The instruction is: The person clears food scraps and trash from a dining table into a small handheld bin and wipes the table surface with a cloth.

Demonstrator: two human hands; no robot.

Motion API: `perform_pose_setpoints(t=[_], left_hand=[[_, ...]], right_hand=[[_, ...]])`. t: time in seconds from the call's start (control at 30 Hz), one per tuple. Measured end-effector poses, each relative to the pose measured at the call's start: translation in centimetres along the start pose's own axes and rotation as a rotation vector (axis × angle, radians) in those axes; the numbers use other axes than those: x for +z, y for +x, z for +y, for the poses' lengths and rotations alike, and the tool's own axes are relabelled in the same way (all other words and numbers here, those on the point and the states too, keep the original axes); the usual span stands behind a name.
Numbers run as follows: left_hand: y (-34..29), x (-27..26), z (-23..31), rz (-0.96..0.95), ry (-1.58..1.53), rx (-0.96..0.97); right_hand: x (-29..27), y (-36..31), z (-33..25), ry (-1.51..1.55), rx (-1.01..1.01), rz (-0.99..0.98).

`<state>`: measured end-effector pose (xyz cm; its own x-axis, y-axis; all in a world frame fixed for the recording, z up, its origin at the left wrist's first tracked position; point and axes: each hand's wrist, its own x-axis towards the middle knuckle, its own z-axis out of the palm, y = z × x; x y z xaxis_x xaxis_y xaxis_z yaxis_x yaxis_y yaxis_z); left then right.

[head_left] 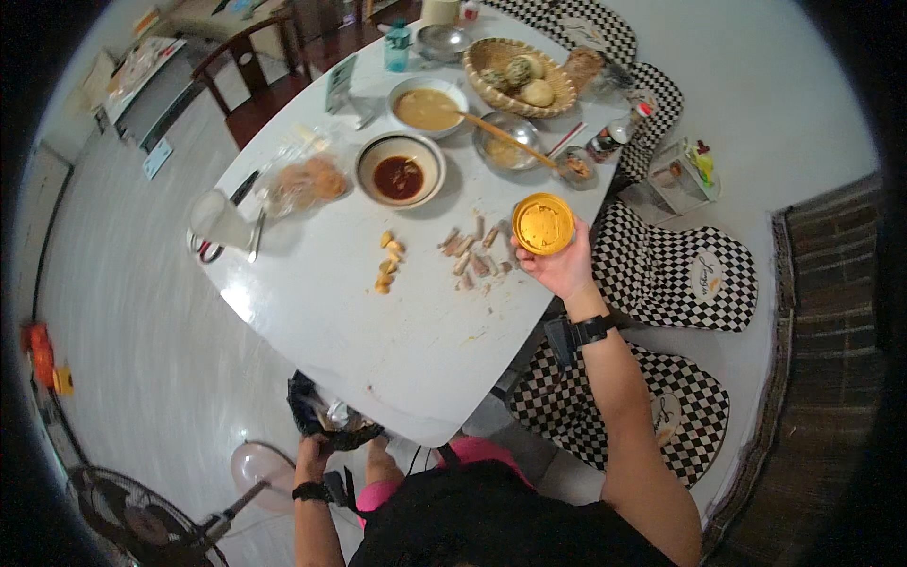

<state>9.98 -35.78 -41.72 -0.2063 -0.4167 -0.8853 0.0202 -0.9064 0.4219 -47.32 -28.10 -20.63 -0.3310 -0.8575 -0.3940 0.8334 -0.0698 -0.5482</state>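
a home dining area — white table (321, 321), wicker basket (510, 107), checkered chairs (735, 283), wooden chair (249, 72), standing fan (142, 520)

Black top (472, 520), bright pink shorts (487, 455), black left wristband (312, 491) and right wristband (593, 328).
Top: plain, loose, dark fabric; right arm uncovered from the top's edge down to the band. Right side: flat dark strap carrying a chunky, angular black right module (561, 342) on the band's inner side. Left side: same colour, compact black left module (336, 489) plus a narrow dark strap tail. Left hand (316, 450) and right hand (565, 263) both ungloved. Shorts partly covered by the top. Fine markings on the wrist gear too small to read.
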Motion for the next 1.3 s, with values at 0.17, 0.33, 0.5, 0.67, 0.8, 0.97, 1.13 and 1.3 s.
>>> perform_pose_setpoints(t=[0.17,0.33,0.5,0.67,0.8,0.97,1.13,1.3], left_hand=[[2.0,-5.0,-1.7,-0.105,0.099,0.186],[-0.8,-0.8,1.5,0.095,0.016,0.017],[-2.9,-3.9,2.3,0.061,0.042,0.065],[-5.4,-5.7,3.7,0.112,0.091,0.087],[-6.6,-6.8,4.6,0.062,0.068,0.142],[-5.0,-7.5,4.3,0.029,-0.025,0.128],[-3.2,-8.3,4.4,0.049,0.032,0.039],[-2.4,-6.6,4.3,0.041,0.040,0.048]], right_hand=[[4.9,-1.6,8.8,-0.261,0.140,-0.118],[8.6,-5.4,19.8,-0.910,0.378,-0.351],[15.7,-7.5,29.7,-1.345,0.117,-0.480],[16.6,-6.8,37.9,-1.982,-0.228,-0.600],[13.9,-5.8,44.2,-2.084,-0.201,-0.795],[12.7,-4.5,47.0,-2.187,-0.232,-0.785],[16.0,-5.2,37.9,-1.890,-0.471,-0.547],[8.8,-3.6,20.8,-1.972,-0.706,0.062]])
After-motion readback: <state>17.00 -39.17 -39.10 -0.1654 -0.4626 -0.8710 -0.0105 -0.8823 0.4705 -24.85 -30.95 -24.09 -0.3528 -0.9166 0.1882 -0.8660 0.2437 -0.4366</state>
